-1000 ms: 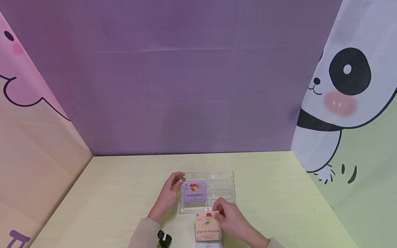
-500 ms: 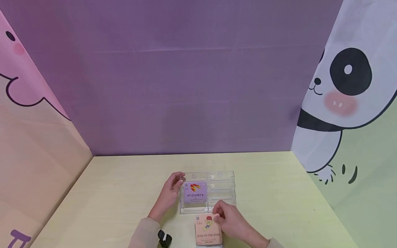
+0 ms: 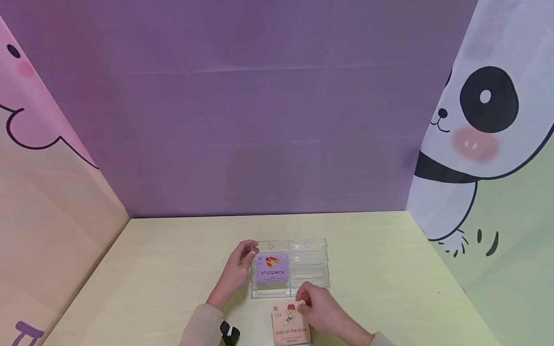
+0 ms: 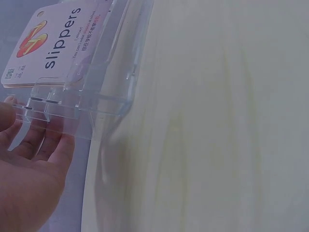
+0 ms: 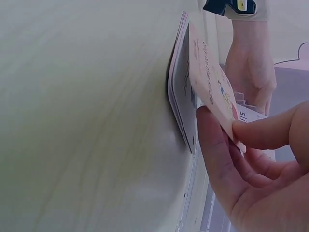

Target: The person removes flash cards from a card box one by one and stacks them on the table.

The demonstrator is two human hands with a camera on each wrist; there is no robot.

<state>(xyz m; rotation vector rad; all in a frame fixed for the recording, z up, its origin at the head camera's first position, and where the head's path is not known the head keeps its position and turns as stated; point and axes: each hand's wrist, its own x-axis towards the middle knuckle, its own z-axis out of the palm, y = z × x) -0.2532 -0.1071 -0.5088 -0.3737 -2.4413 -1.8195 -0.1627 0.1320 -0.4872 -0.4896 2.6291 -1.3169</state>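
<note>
My left hand [image 3: 235,271] grips the left side of a clear plastic card holder [image 3: 309,278], its thumb over the edge and the other fingers beneath in the left wrist view. In the holder's left half lies a purple "slippers" card [image 3: 272,275] with others under it. Just in front of the holder, my right hand [image 3: 322,310] pinches an orange "play on the slide" card [image 3: 286,331] by its upper right corner. The right wrist view shows this card tilted, its far end close over a small pile of cards [image 5: 179,92] on the table.
A black device [image 3: 230,333] sits at the left wrist, by the beige sleeve [image 3: 202,324]. The pale wooden table [image 3: 389,288] meets a purple backdrop [image 3: 268,120] at its far edge. Printed panels, one with a panda [image 3: 476,154], flank the sides.
My right hand has drawn the orange card slightly toward me, so it now covers most of the pile beneath in the head view. The left hand and holder stay put.
</note>
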